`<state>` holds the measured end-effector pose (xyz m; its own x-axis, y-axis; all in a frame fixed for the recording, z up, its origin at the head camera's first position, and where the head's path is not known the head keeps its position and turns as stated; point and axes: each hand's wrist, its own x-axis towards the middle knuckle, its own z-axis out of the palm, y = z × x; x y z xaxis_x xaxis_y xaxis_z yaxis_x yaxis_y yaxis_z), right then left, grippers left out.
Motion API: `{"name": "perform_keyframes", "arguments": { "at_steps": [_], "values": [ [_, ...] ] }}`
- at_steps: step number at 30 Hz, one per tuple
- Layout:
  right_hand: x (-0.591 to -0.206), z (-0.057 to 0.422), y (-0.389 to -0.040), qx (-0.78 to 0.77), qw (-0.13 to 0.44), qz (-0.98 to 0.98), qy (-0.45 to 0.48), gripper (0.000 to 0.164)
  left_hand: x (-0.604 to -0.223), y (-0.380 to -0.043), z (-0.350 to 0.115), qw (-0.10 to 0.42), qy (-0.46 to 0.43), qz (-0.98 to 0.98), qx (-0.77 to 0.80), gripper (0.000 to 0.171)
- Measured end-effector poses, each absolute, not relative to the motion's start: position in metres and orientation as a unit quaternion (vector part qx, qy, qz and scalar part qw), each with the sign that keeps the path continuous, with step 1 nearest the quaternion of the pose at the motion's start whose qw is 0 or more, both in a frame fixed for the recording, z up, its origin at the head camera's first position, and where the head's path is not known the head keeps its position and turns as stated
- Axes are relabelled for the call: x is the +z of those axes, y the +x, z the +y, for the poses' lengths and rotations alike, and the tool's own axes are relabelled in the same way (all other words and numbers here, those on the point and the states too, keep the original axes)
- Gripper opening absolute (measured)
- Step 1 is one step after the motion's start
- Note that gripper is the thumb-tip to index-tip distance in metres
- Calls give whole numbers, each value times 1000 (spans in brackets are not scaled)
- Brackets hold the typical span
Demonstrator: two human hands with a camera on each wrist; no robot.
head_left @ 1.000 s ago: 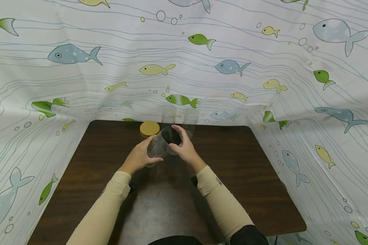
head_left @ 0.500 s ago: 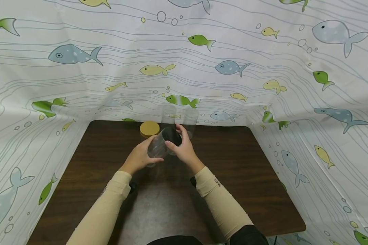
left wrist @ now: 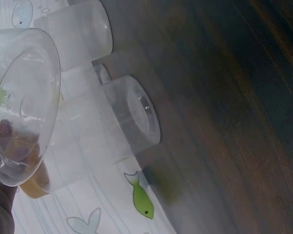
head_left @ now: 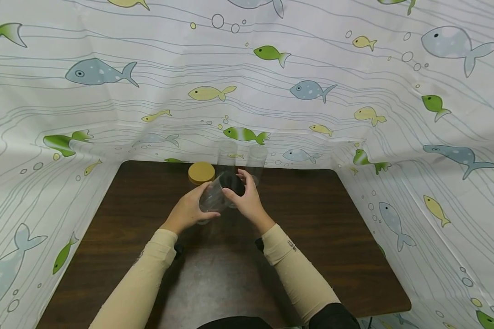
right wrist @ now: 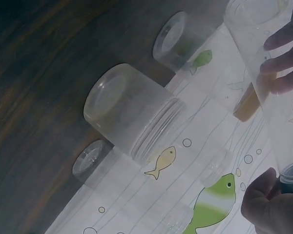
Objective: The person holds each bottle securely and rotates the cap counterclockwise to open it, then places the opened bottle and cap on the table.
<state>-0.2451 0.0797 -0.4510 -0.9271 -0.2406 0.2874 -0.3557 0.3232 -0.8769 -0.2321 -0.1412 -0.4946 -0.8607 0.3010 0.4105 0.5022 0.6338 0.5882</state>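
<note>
In the head view my left hand (head_left: 188, 209) grips a clear plastic jar (head_left: 211, 197), which is tilted so that its top points up and to the right. Its base (left wrist: 27, 107) fills the left edge of the left wrist view. A black lid (head_left: 232, 182) sits at the jar's top; how far it is screwed on cannot be told. My right hand (head_left: 250, 201) holds this lid between thumb and fingers. Part of the lid is hidden by that hand. In the right wrist view, left-hand fingertips (right wrist: 285, 63) lie against the jar's side.
Behind the hands stands a clear jar with a yellow lid (head_left: 201, 173). To its right are two clear jars (head_left: 227, 155), one showing a threaded, lidless mouth in the right wrist view. The dark wooden table (head_left: 308, 237) ends at a fish-patterned sheet (head_left: 156, 91).
My right thumb has shifted left on the lid, and the right fingers have changed position around it. The left hand and the jar have stayed nearly still.
</note>
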Motion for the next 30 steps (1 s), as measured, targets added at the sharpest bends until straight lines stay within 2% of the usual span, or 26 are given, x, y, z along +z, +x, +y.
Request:
{"name": "perform_keyframes", "arguments": {
  "at_steps": [8, 14, 20, 23, 27, 30],
  "values": [
    [-452, 85, -249, 561, 36, -797, 222, 71, -497, -233, -142, 139, -224, -894, -362, 101],
    [-450, 88, -250, 558, 22, -789, 256, 71, -499, -233, -141, 138, -226, -896, -357, 101],
    [-449, 88, -246, 555, -2, -793, 251, 80, -500, -232, -141, 131, -224, -899, -354, 102],
    [-448, 88, -244, 550, 1, -798, 247, 80, -500, -233, -141, 132, -224, -898, -354, 102],
    [-447, 85, -244, 542, 19, -811, 220, 101, -500, -233, -141, 132, -224, -898, -354, 102],
    [-447, 84, -245, 535, 27, -822, 195, 107, -499, -233, -141, 129, -224, -899, -354, 102]
  ]
}}
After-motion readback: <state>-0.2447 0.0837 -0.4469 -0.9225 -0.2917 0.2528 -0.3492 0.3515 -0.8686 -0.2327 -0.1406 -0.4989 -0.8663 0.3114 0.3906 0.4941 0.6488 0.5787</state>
